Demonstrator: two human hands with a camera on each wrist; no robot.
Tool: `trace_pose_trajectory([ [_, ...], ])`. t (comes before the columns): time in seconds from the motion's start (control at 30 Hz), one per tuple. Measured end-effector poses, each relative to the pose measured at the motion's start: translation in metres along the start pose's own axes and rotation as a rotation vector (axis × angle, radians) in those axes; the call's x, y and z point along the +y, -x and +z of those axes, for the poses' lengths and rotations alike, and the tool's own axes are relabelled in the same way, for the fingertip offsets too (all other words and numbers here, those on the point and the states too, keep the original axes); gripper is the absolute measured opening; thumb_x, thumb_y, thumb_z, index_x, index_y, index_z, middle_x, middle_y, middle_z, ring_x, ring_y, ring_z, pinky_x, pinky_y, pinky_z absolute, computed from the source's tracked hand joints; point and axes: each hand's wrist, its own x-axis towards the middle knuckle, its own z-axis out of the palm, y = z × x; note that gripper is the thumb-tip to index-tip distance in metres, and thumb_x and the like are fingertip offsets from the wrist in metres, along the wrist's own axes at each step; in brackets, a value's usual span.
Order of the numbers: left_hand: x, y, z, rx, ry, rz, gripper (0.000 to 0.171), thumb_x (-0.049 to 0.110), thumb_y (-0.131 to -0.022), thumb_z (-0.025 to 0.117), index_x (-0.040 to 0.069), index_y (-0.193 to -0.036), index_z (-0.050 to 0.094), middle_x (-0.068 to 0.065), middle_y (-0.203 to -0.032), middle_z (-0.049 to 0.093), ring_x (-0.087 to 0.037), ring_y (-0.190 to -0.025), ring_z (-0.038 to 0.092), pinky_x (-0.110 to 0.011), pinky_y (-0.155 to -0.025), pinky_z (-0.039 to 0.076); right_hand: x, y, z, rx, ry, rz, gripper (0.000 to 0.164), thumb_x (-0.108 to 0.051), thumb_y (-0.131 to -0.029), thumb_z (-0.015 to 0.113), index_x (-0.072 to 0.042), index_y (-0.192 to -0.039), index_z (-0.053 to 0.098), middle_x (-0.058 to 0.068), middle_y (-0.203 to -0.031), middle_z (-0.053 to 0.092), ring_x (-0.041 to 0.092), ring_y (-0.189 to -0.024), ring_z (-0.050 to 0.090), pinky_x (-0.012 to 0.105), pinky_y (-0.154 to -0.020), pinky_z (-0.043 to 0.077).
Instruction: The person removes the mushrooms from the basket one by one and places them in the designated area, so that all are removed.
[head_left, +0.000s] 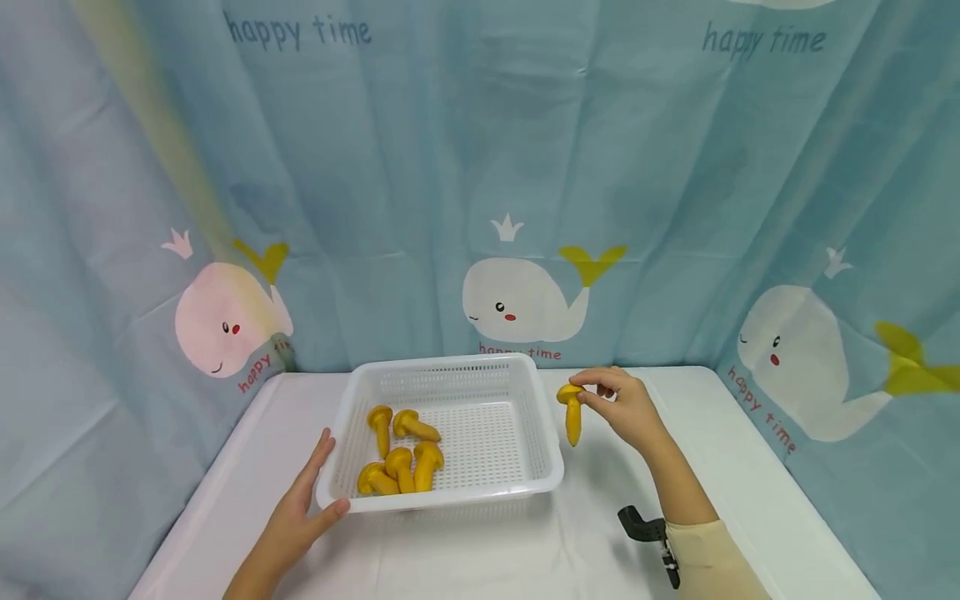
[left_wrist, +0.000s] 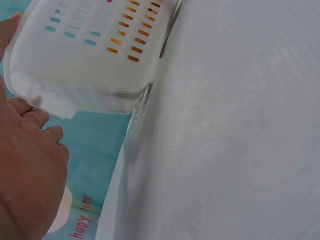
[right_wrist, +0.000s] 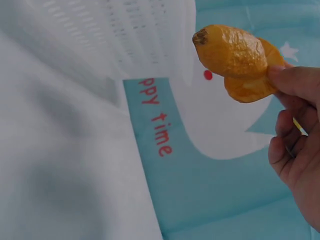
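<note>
A white perforated plastic basket (head_left: 480, 492) stands on the table with several yellow mushrooms (head_left: 398, 467) in its left half. My left hand (head_left: 296, 512) holds the basket's front left corner, thumb on the front rim and fingers along the left side. In the left wrist view, fingertips touch the basket (left_wrist: 75, 70) at its rim. Just beyond the basket's right side, my right hand (head_left: 622, 408) pinches another yellow mushroom (right_wrist: 235, 52) by its cap between thumb and index finger. Its stem points down, and its dark tip shows in the right wrist view.
A white cloth covers the table (head_left: 465, 554). Blue curtains (head_left: 420, 192) printed with whales stand behind it and at both sides. A black wrist mount (head_left: 643, 527) sits by the right sleeve (head_left: 712, 562).
</note>
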Motion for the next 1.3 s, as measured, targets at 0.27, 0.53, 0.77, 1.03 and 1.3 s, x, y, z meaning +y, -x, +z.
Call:
trace_pose_trajectory([
  [0.27,-0.001,0.001,0.001,0.002,0.012,0.000,0.092,0.022,-0.092,0.075,0.028,-0.165,0.019,0.000,-0.173,0.007,0.013,-0.145,0.005,-0.074,-0.110,0.029,0.025,0.002,0.000,-0.040,0.070,0.055,0.018,-0.017,-0.091,0.079,-0.023,-0.108,0.080,-0.005,-0.109,0.074,0.020,-0.086,0.054,0.026,-0.070,0.049],
  [0.53,-0.001,0.002,-0.002,0.007,0.020,0.003,0.093,0.022,-0.092,0.076,0.029,-0.165,0.019,0.000,-0.173,0.006,0.010,-0.146,0.004,-0.075,-0.110,0.028,0.046,0.002,0.009,-0.103,0.099,0.112,0.018,-0.019,-0.089,0.081,-0.023,-0.107,0.080,-0.004,-0.096,0.070,0.020,-0.082,0.052,0.027,-0.064,0.046],
  [0.77,0.002,0.006,-0.001,0.013,0.013,-0.016,0.094,0.025,-0.092,0.076,0.030,-0.165,0.018,0.002,-0.173,0.005,0.004,-0.148,0.004,-0.079,-0.107,0.028,0.055,0.003,0.015,-0.165,0.103,0.185,0.016,-0.020,-0.089,0.081,-0.025,-0.104,0.080,-0.004,-0.098,0.070,0.021,-0.084,0.051,0.027,-0.063,0.045],
  [1.03,0.004,0.004,0.000,0.017,0.025,-0.011,0.093,0.024,-0.091,0.076,0.029,-0.165,0.020,-0.001,-0.173,0.007,0.008,-0.147,0.005,-0.079,-0.108,0.028,0.063,-0.002,0.022,-0.226,0.114,0.234,0.015,-0.022,-0.091,0.079,-0.023,-0.106,0.080,-0.002,-0.096,0.068,0.022,-0.084,0.051,0.027,-0.060,0.045],
  [1.3,0.003,0.002,0.001,0.012,0.037,-0.006,0.093,0.023,-0.091,0.076,0.027,-0.165,0.020,0.000,-0.173,0.006,-0.006,-0.154,0.005,-0.080,-0.109,0.026,0.070,-0.007,0.027,-0.264,0.145,0.279,0.013,-0.021,-0.092,0.077,-0.024,-0.104,0.080,-0.001,-0.099,0.067,0.023,-0.088,0.051,0.032,-0.066,0.047],
])
